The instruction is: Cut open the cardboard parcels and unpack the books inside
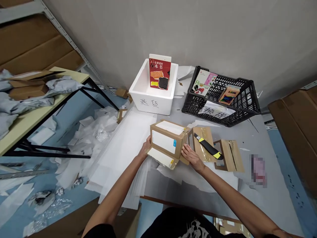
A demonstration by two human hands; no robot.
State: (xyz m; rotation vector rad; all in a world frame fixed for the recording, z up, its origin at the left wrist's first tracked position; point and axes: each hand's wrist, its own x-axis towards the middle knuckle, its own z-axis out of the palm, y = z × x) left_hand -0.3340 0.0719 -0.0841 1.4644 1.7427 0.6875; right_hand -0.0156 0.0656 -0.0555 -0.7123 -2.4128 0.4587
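Observation:
A brown cardboard box [162, 140] with white labels is held between my two hands above the table, one flap folded out toward me. My left hand [145, 147] grips its left side, the fingers partly hidden behind it. At the lower right corner, my right hand [192, 157] presses against the box with its fingers close together. Just right of that hand, a black and yellow utility knife [208, 146] lies across a small cardboard box [204, 132]. Beside it rests another cardboard box [234, 155] with tape along its seam.
A white foam box [155, 102] holds a red book [159, 72] at the back. Right of it, a black plastic crate [220, 99] contains books. White foam sheets [119, 145] cover the table's left part. Packages crowd a side table [56, 99]; wrapping scraps [94, 132] litter the floor.

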